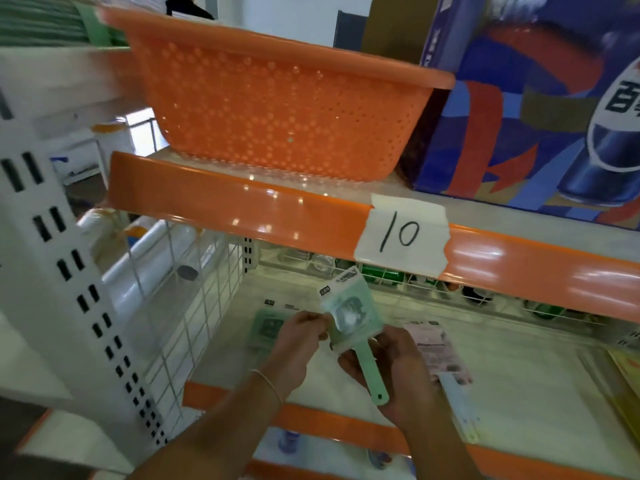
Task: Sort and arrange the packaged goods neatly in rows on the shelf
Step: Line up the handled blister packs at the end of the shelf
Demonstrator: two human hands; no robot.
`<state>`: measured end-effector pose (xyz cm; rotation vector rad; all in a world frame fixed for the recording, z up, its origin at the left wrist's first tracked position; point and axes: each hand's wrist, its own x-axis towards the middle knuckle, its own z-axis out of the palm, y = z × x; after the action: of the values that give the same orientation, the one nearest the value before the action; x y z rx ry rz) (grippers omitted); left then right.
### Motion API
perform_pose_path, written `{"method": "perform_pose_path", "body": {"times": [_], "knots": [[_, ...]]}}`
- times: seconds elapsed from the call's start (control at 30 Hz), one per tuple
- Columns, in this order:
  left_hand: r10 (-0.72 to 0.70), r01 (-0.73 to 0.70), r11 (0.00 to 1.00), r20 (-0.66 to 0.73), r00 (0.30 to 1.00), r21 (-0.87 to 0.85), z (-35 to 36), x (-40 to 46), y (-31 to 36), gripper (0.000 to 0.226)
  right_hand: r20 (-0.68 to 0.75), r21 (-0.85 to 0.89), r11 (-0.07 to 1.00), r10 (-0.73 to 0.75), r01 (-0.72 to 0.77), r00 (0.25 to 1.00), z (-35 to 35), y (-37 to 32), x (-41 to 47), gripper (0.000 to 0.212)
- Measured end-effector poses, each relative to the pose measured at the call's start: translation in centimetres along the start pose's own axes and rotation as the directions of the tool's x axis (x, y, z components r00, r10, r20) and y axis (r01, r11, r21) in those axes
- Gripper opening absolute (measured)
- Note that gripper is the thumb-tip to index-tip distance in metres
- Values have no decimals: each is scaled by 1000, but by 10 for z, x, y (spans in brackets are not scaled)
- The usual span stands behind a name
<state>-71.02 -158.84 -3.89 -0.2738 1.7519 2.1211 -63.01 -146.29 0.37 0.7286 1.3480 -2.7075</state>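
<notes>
Head view, looking down into a shop shelf (pixel 512 344) with orange edge strips. Both hands over the middle of the white shelf board, holding one green packaged brush (pixel 349 313) raised above it. Left hand (pixel 298 344): fingers (pixel 313 322) closed in a pinch on the left edge of the pack's clear blister; thin bracelet (pixel 268 381) at the wrist. Right hand (pixel 388 368): fingers curled around the green handle just below the blister, palm up, handle end with its hanging hole (pixel 380 397) protruding toward the camera. Pack tilted, card header up and away.

Flat on the shelf board, left of the hands: a second green pack (pixel 266 329), partly hidden behind the left hand. Right of the hands: a pink pack (pixel 440 351), its pale handle (pixel 459 407) reaching past the front edge strip. Far right edge: a yellow item (pixel 627 386), mostly out of frame, kind not discernible. Left side of the bay closed by a white wire grid (pixel 180 306); low wire rail at the back, with green and dark goods behind it, blurred.

Shelf above: orange perforated basket (pixel 277 112), beside it on the right a blue printed carton (pixel 540 109). On the orange strip beneath, a white tape label (pixel 403 233) hand-marked "10". White slotted upright (pixel 69 265) at left.
</notes>
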Motion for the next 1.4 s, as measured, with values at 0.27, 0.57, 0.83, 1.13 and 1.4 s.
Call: {"method": "perform_pose_path", "body": {"times": [0.27,0.57,0.83,1.13,1.4], "knots": [[119,-99,985,-137,983,145,-33,8,10,22,-56,-481,865,-191,141,980,6,26,18,9],[522,-242,673,-216,825,699,-85,7,-4,18,-220,-452,892,-132,19,967,13,76,50,37],[514,-178,341,-25,858,923,-127,19,-36,52,-177,-619,780,-254,93,951,42,102,80,32],[500,-254,168,139,855,953,-123,16,-41,53,67,-995,31,-491,95,869,44,129,94,29],[534,-241,178,112,838,954,-123,16,-43,46,108,-993,-28,-545,111,831,40,141,88,29]]}}
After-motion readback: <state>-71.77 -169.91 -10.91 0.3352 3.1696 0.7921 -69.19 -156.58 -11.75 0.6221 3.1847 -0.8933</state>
